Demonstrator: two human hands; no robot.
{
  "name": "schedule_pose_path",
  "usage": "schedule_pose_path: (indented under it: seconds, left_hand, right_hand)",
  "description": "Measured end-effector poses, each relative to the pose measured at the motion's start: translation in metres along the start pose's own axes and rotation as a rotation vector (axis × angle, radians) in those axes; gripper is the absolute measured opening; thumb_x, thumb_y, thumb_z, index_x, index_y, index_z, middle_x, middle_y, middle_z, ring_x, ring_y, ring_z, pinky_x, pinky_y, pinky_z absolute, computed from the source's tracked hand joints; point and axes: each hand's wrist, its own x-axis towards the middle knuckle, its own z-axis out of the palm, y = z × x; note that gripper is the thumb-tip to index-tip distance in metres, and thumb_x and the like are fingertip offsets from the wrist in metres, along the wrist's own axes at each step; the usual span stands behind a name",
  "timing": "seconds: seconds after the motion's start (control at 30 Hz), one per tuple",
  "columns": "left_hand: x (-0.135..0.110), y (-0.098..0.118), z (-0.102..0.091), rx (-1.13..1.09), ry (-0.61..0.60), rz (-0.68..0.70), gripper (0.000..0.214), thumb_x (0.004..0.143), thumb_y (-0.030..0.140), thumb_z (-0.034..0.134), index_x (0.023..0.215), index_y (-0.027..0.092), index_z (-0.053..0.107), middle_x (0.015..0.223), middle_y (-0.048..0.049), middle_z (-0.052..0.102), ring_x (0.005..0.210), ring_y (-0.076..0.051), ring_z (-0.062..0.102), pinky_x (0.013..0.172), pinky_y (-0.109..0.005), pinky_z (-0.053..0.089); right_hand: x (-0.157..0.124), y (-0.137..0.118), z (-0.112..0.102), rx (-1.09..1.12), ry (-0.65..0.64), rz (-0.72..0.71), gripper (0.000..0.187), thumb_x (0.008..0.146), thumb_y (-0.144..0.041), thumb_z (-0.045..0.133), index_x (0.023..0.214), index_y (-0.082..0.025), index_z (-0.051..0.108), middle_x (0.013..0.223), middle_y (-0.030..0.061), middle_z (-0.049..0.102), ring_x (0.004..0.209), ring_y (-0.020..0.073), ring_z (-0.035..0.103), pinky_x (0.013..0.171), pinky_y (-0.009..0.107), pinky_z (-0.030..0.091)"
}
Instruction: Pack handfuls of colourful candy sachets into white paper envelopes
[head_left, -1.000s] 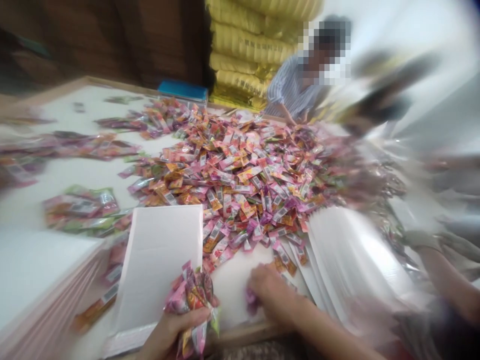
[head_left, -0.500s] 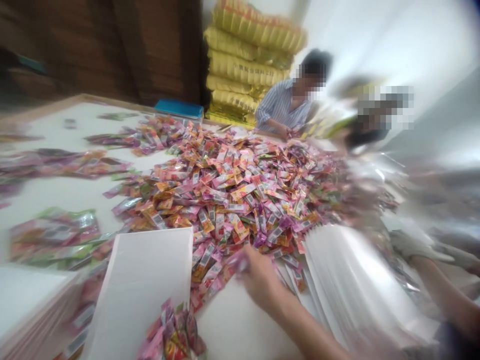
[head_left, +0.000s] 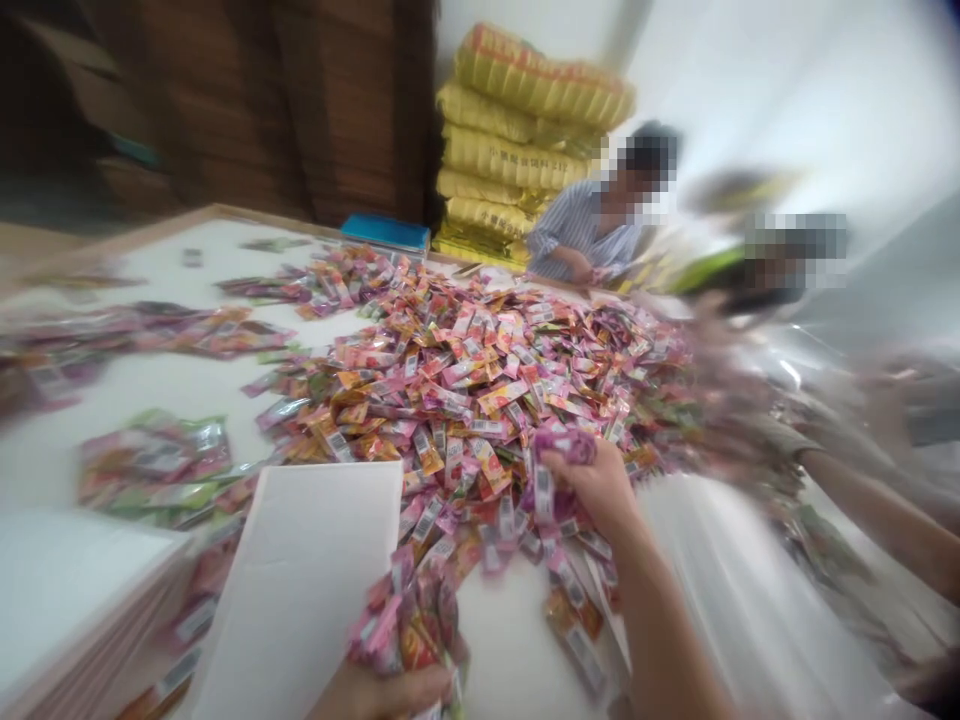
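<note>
A big heap of small colourful candy sachets (head_left: 480, 370) covers the middle of the white table (head_left: 150, 380). My left hand (head_left: 390, 692) shows at the bottom edge, closed round a bunch of sachets (head_left: 409, 625) that stick up from it. My right hand (head_left: 592, 485) is stretched out to the near edge of the heap, its fingers closed on a few purple and pink sachets (head_left: 559, 455). A white padded envelope (head_left: 300, 590) lies flat just left of my left hand.
A stack of white envelopes (head_left: 67, 590) sits at the near left, another fanned pile (head_left: 750, 600) at the right. Smaller sachet piles (head_left: 150, 465) lie at left. Two other people work at the far right side; a co-worker's arm (head_left: 877, 510) reaches in. Yellow sacks (head_left: 517, 150) stand behind.
My right hand has moved from the table's near edge forward into the heap and closed on sachets. My left hand's bunch dipped low and has come back up.
</note>
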Motion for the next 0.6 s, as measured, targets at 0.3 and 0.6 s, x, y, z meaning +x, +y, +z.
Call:
schedule_pose_path:
  seconds: [0.3, 0.6]
  left_hand:
    - [-0.012, -0.009, 0.041, 0.062, -0.231, -0.005, 0.048, 0.057, 0.019, 0.081, 0.104, 0.017, 0.069, 0.088, -0.0073, 0.075, 0.100, -0.032, 0.064, 0.088, -0.043, 0.050]
    - [-0.031, -0.041, 0.048, 0.032, 0.122, 0.191, 0.060, 0.053, 0.019, 0.083, 0.110, 0.018, 0.066, 0.105, -0.0090, 0.073, 0.100, -0.032, 0.066, 0.091, -0.044, 0.051]
  right_hand:
    - [-0.145, 0.016, 0.074, 0.680, -0.202, 0.100, 0.046, 0.084, -0.041, 0.059, 0.127, -0.025, 0.049, 0.123, 0.0048, 0.056, 0.112, 0.0205, 0.053, 0.098, 0.033, 0.041]
    - [-0.162, 0.022, 0.072, 0.663, -0.334, 0.050, 0.064, 0.079, -0.059, 0.060, 0.130, -0.021, 0.049, 0.127, 0.0111, 0.056, 0.123, 0.0294, 0.048, 0.106, 0.046, 0.034]
